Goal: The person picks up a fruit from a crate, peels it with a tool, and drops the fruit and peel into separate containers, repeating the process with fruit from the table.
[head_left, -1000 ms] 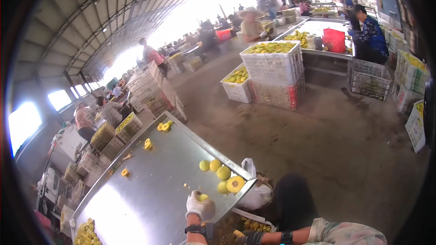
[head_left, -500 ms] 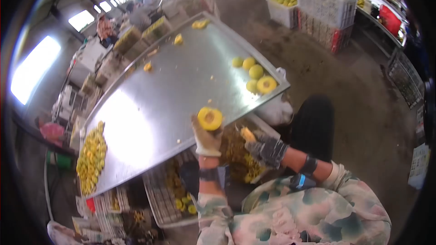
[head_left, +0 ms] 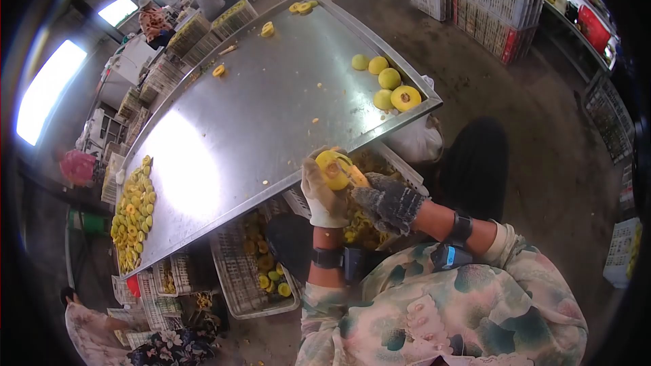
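My left hand (head_left: 324,198), in a pale glove, is closed around a halved yellow peach (head_left: 331,169) at the near edge of the metal table (head_left: 251,122). My right hand (head_left: 392,205), in a dark grey knitted glove, grips a tool with an orange handle (head_left: 357,177). The tool's front end meets the peach; its exact shape is hard to make out. A few peaches (head_left: 389,79) lie at the table's right corner, with a cut half (head_left: 405,98) showing its pit. Many peach pieces (head_left: 133,213) are heaped at the left end.
Below the table edge stand a crate with peach pieces (head_left: 254,305) and another container partly hidden by my hands. Stacked crates of fruit (head_left: 498,0) stand at the back right. A white bag (head_left: 417,141) hangs by the table corner. Other people (head_left: 154,24) sit farther back.
My right hand has moved left and up, bringing the orange-handled tool against the peach. Half a second ago the two were apart and the peach's cut face was turned up. The view has shifted slightly.
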`<state>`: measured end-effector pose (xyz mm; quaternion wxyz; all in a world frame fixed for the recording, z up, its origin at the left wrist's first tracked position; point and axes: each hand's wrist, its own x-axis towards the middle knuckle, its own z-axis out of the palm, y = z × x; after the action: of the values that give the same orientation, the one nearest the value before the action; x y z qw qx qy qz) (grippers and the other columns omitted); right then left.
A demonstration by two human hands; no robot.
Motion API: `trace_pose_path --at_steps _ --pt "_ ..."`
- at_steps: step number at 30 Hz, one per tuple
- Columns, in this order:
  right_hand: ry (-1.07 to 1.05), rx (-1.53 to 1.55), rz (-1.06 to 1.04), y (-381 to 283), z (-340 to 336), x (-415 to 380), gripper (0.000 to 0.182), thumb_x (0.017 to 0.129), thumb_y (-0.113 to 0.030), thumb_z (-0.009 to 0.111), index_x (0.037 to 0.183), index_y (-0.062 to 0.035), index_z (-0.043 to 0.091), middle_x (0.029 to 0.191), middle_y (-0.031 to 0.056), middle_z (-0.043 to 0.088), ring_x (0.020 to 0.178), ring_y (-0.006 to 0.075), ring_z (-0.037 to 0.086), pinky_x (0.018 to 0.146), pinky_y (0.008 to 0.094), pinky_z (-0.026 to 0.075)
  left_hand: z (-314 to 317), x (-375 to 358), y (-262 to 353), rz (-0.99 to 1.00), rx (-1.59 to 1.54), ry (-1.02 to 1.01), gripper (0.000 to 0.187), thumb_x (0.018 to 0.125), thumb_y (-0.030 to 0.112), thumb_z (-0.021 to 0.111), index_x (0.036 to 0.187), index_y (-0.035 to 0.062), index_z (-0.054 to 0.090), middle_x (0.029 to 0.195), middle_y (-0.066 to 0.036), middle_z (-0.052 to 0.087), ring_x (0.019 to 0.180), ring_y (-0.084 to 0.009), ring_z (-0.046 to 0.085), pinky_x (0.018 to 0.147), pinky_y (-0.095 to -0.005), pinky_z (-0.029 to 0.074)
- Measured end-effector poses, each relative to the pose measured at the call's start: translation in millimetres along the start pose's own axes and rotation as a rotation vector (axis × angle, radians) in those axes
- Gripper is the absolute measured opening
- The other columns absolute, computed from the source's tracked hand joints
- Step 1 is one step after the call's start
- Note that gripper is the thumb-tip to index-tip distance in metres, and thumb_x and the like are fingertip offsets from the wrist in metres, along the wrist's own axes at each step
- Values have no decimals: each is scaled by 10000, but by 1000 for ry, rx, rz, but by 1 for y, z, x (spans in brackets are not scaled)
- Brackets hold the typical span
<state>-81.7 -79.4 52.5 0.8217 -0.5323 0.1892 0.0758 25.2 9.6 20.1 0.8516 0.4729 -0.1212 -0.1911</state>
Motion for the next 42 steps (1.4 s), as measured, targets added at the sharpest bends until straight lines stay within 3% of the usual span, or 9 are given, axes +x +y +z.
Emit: trace_pose_path --at_steps 5,11,22,29,31,34,39,41,42 --pt "28 103 -78 27 1 16 201 856 -214 522 983 -59 545 769 62 555 672 151 532 571 282 437 2 -4 -8 149 169 42 488 918 452 363 1054 0 488 920 -137 593 794 -187 582 684 -278 495" --pt "-95 -666 -553 52 -17 28 223 851 -212 526 974 -27 538 880 133 570 765 222 526 687 345 440 11 -13 3 151 294 45 424 916 391 419 1007 -9 525 843 -124 613 734 -167 586 666 -270 490" --pt "-552 649 308 36 -32 -3 207 868 -298 536 967 -116 554 729 7 565 495 94 503 395 211 397 9 -16 6 0 369 -49 402 919 371 413 975 -11 526 813 -144 620 702 -174 585 625 -274 487" --pt "-756 1106 318 71 -26 13 246 888 -278 509 1034 -85 548 776 27 574 512 100 513 409 211 412 6 -14 -6 -40 137 -156 494 894 429 446 997 -46 530 827 -175 621 742 -190 591 682 -282 484" --pt "-243 930 352 64 -19 7 267 892 -264 505 1075 -74 540 806 31 575 561 94 533 467 200 436 -1 -12 -17 -138 -73 -114 542 893 477 407 1000 -42 522 827 -184 621 743 -203 592 679 -283 485" --pt "-807 893 322 64 -37 14 267 897 -259 496 1085 -74 541 847 33 595 656 95 573 548 200 460 -2 -13 -5 -100 49 -89 542 887 509 387 992 -8 509 842 -174 609 744 -208 586 663 -304 494" --pt "-689 922 382 113 -54 49 273 902 -284 470 1049 -70 554 863 55 603 681 135 598 543 247 478 -46 -8 27 0 456 325 293 840 202 575 1046 5 507 917 -116 593 843 -222 578 746 -348 495" --pt "-501 -711 -57 145 -64 66 291 885 -314 471 1031 -76 553 781 67 595 629 167 590 531 270 482 -75 -20 47 75 481 394 349 783 184 619 1059 -1 513 982 -116 570 896 -227 556 753 -347 491" --pt "-463 -710 -66 145 -67 67 291 885 -314 471 1031 -76 553 781 67 595 629 167 590 531 270 482 -89 -20 56 160 486 456 413 726 165 663 1072 -6 518 1046 -117 548 948 -232 535 761 -347 486"
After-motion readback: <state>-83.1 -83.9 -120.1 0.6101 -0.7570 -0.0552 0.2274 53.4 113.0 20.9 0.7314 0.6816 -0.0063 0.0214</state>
